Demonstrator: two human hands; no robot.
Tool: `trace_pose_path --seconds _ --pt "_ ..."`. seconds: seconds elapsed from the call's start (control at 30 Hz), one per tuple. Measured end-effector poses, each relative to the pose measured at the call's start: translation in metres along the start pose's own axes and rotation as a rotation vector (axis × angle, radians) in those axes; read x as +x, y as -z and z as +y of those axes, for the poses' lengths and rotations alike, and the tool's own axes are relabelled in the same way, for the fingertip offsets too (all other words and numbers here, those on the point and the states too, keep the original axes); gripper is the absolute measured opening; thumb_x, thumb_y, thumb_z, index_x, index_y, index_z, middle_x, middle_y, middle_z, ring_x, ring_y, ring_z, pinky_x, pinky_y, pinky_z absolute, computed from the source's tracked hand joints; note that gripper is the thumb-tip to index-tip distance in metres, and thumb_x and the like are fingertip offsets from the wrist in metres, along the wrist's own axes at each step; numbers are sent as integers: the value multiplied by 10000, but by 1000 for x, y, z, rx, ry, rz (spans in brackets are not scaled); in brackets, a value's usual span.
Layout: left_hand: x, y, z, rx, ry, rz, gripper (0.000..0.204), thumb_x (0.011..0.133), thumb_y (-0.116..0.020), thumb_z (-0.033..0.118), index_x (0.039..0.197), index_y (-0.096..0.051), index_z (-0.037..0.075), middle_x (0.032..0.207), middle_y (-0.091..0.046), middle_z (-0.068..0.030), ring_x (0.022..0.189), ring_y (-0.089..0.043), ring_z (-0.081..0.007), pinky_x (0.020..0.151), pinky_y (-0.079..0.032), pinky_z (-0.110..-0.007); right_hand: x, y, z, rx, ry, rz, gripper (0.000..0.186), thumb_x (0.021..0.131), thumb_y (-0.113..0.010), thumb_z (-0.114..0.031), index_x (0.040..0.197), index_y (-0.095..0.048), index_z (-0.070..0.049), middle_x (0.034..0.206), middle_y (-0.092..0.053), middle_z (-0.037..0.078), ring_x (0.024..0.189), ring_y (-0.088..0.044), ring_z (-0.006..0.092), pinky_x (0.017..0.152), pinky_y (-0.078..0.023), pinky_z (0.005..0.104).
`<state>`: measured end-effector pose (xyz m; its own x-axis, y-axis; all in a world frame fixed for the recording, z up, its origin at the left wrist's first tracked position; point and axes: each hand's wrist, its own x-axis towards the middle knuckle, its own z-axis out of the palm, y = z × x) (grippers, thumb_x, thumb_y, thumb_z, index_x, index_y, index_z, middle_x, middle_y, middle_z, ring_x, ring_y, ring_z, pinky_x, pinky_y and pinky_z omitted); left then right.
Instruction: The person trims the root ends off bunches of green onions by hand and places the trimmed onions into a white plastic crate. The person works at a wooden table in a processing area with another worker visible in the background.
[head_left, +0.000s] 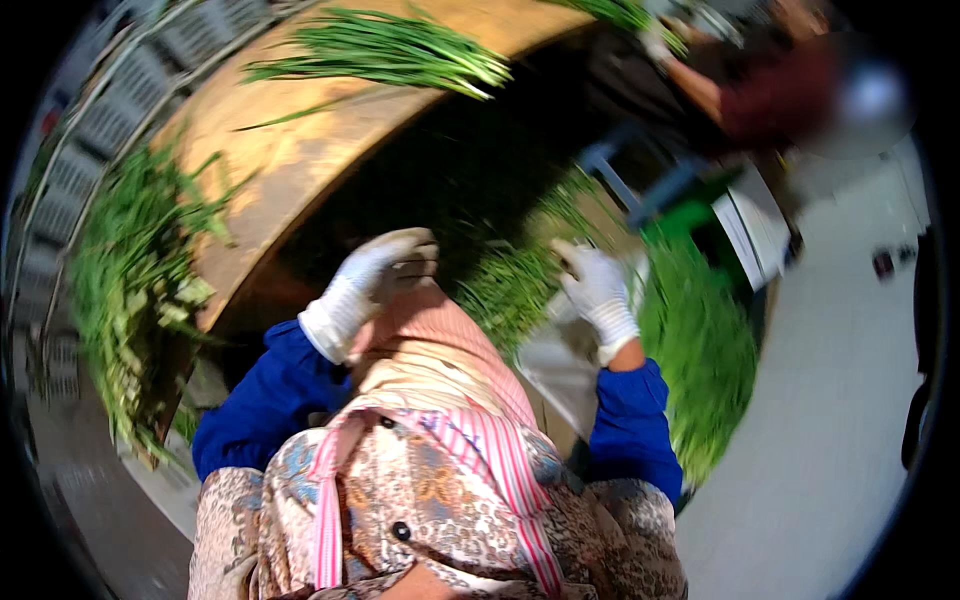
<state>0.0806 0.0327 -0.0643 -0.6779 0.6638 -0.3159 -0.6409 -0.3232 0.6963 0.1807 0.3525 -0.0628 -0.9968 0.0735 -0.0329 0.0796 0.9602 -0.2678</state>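
Note:
My left hand [375, 278], in a white glove, is over my pink-clothed lap [425, 318]. Its fingers are loosely bent and a little apart, and nothing shows in them. To the right, my right hand [598, 295], also gloved, hangs with half-curled fingers and no visible item in its grasp. Below and between the hands lie loose green stalks [510, 290]. Close to the right hand's outer side is a large heap of long green leafy stalks [700, 350], blurred by motion.
A curved wooden table [300, 150] holds a bunch of green stalks with pale ends [390, 50]. Messier greens with yellowed leaves [150, 300] pile at its left. Crates [110, 110] line the far left. A blue stool [640, 175] stands ahead right, near another person [750, 95] handling greens.

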Motion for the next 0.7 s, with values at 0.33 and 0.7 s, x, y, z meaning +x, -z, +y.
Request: trace_pose_path --seconds 0.33,0.7 --pt "-21 3 61 -118 -212 83 450 853 -639 243 1222 -495 31 1092 -591 -98 954 -582 -225 831 -483 -377 190 88 -125 62 369 577 350 739 -695 -300 1030 -643 -112 1018 -626 113 919 -592 323 786 -479 422" --pt "-6 -7 72 -72 -203 62 445 862 -626 294 1198 -518 23 1085 -599 -111 968 -585 -225 854 -475 -375 257 89 -115 542 109 236 284 749 -692 -304 850 -682 -40 748 -666 116 653 -618 191 630 -472 301"
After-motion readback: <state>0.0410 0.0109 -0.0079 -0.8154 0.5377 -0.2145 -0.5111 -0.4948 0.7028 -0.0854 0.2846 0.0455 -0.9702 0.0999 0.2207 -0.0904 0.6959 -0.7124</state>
